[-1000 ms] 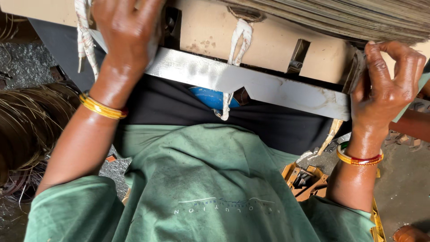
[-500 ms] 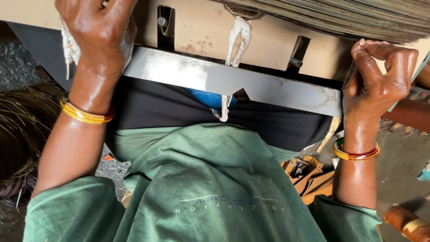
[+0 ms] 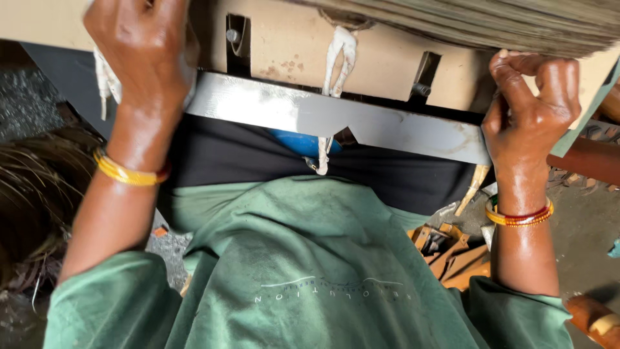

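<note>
While the wooden beam (image 3: 290,48) is gripped at both ends, a pinch could be suffered, it is judged, should the flat steel bar (image 3: 361,123) just below the fingers swing shut. One beam, one bar, two slots with bolts, and three white rag cords are counted. The left hand (image 3: 145,55) is curled over the beam and a cord (image 3: 103,81); the right hand (image 3: 533,106) is clenched at the beam's edge. One bangle set is worn per wrist.
</note>
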A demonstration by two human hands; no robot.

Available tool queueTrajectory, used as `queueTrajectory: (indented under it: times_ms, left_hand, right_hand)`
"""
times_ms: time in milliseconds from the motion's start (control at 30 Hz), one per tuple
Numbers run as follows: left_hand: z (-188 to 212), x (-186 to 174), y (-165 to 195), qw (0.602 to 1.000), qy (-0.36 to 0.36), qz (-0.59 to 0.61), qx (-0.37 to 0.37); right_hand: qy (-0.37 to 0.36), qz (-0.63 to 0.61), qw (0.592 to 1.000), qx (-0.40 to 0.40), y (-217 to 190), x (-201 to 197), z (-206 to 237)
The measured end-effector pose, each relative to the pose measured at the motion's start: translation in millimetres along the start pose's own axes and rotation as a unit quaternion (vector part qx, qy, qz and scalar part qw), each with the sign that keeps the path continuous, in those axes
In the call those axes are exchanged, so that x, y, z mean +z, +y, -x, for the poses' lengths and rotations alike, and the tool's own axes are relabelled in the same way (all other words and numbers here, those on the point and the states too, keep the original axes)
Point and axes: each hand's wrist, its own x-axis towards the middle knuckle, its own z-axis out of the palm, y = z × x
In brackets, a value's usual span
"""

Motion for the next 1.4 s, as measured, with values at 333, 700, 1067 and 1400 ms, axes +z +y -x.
queueTrajectory:
  times_ms: [333,700,1067,1400]
  left_hand:
    - [13.7,-28.2,113.7,0.940,-0.156,0.302,0.017]
    - [32.8,-5.5,123.0,0.939,-0.143,0.313,-0.012]
    - [38.9,6.1,117.8,0.950,-0.059,0.304,0.023]
    - [34.0,-9.7,108.6,0.938,-0.107,0.327,-0.032]
  right_hand:
    - [-0.058,-0.193,0.979,-0.024,-123.6,-17.8,-15.8]
    - [-0.145,-0.119,0.982,0.018,-140.4,-14.9,-28.6]
    - [-0.196,-0.061,0.979,0.013,-157.2,-11.8,-45.1]
    - [-0.184,0.036,0.981,-0.042,-175.6,-3.4,-45.1]
